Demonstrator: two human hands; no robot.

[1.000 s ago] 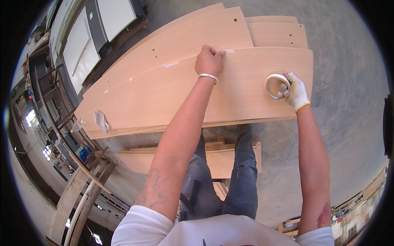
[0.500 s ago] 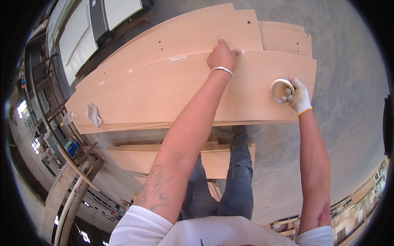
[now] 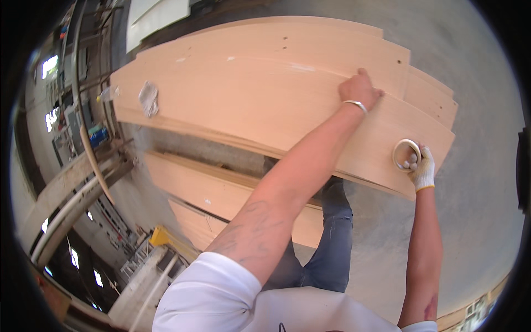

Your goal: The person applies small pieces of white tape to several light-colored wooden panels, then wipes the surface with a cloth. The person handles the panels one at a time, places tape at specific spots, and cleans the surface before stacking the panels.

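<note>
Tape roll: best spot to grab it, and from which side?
Probably the left rim of the tape roll, pinched from the left: that arc looks free and the ring's hole is partly open, while the gloved right hand has its grip on the right side.

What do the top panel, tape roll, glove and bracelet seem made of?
Top panel: probably wood or veneered board, smooth; pale tan surface, core unclear.
Tape roll: perhaps paper or plastic film; off-white ring, too blurred to settle.
Glove: likely knitted cotton or blend; matte, soft-looking, yellowish cuff edge.
Bracelet: probably polished metal; silvery band.
</note>
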